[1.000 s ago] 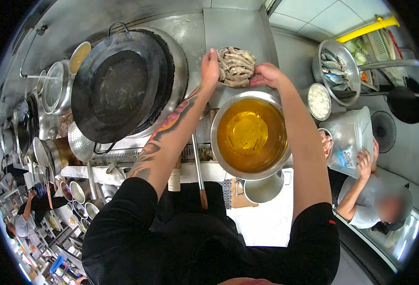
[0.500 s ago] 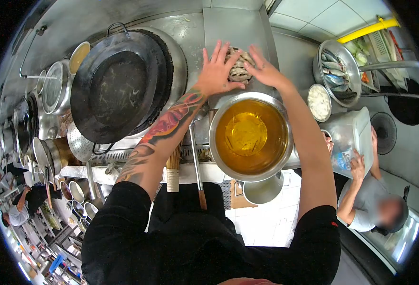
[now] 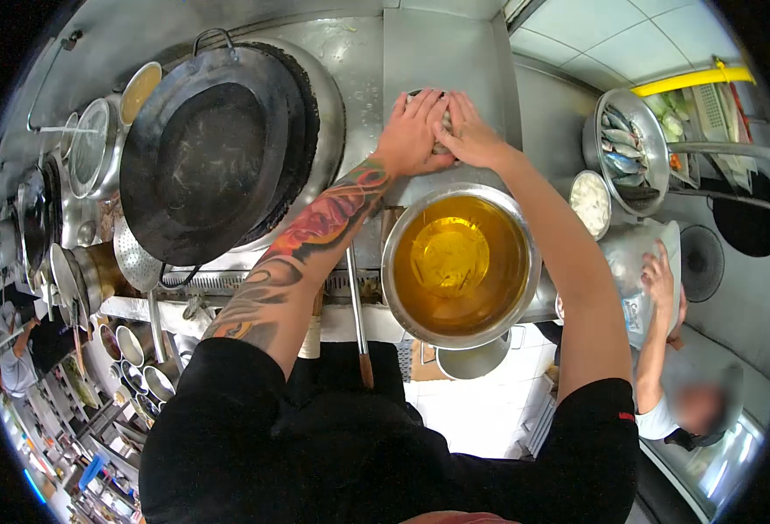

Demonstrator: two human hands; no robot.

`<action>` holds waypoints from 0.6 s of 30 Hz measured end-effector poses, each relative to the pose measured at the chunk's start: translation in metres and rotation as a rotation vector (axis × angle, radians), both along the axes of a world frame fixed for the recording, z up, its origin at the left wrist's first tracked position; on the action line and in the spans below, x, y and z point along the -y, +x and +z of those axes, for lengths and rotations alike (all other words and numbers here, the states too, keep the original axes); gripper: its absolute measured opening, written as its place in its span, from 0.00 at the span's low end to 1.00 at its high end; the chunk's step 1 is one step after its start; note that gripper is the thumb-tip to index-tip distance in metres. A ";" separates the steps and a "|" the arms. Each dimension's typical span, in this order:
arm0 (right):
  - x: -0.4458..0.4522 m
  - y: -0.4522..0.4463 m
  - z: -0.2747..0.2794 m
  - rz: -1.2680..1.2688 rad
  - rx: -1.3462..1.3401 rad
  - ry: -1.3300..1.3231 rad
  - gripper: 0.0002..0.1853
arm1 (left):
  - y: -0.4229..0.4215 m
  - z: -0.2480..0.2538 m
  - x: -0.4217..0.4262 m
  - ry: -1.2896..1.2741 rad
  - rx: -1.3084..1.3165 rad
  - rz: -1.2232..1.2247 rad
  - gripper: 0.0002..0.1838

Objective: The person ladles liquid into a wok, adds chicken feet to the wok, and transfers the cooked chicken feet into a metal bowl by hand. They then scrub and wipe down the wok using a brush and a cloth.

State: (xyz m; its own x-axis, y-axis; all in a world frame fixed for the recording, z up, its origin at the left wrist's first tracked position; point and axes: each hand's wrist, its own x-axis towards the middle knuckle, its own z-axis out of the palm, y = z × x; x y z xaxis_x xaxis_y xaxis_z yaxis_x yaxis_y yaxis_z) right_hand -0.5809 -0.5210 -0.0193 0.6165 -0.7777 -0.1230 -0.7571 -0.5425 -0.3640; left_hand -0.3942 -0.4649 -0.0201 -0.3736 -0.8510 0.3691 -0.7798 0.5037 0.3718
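Note:
My left hand (image 3: 415,134) and my right hand (image 3: 472,134) lie side by side, fingers stretched out, over a small bowl of greyish, shrimp-like pieces (image 3: 441,147). Both palms rest on the pieces and cover most of them; the bowl itself is nearly hidden. Directly below my hands stands a wide metal bowl (image 3: 388,284) holding clear golden liquid (image 3: 450,258). To its left, a long-handled tool (image 3: 358,314) lies across the counter edge, its head hidden under my left forearm.
Large dark woks (image 3: 210,148) are stacked on the left. On the right are a metal bowl of fish (image 3: 622,148) and a bowl of white pieces (image 3: 589,205). A co-worker's hand (image 3: 657,279) is at a clear plastic container (image 3: 638,253). A pot (image 3: 472,358) stands below the counter edge.
My hands have come together from the bowl's two sides onto the pieces, covering them. The co-worker's hand has moved up along the clear container. My view has shifted slightly.

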 end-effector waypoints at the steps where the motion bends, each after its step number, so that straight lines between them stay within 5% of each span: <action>1: 0.002 0.001 -0.002 0.005 -0.002 0.004 0.47 | 0.001 -0.001 0.000 0.007 -0.011 -0.002 0.57; 6: -0.002 0.012 0.014 -0.117 -0.144 0.196 0.55 | 0.003 -0.004 0.001 0.008 -0.049 -0.007 0.56; 18: 0.002 0.010 0.035 -0.127 -0.051 0.237 0.49 | 0.000 0.007 -0.008 -0.052 -0.055 0.061 0.55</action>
